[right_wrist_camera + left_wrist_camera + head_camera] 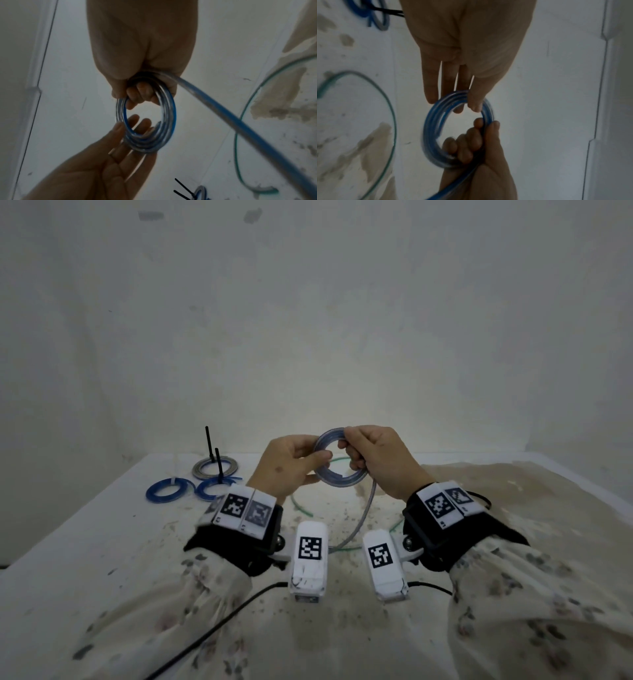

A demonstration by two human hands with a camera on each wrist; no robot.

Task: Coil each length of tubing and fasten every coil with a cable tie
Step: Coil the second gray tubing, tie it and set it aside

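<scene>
A coil of clear tubing with a blue stripe (337, 462) is held up above the white table (102, 542). My left hand (294, 465) pinches its left side between thumb and straight fingers (452, 83). My right hand (373, 457) grips the right side, fingers curled through the ring (142, 93). The coil (433, 121) has several turns (169, 115). Its loose tail (363, 518) runs from my right hand down to the table (223, 112). A thin green tube (301, 508) lies uncoiled under the hands (240, 121).
At the back left lie a grey coil (214, 469) and two blue coils (166, 491), with black cable ties (208, 443) sticking up. A brown stained patch (513, 491) covers the table's right side. A plain wall stands behind.
</scene>
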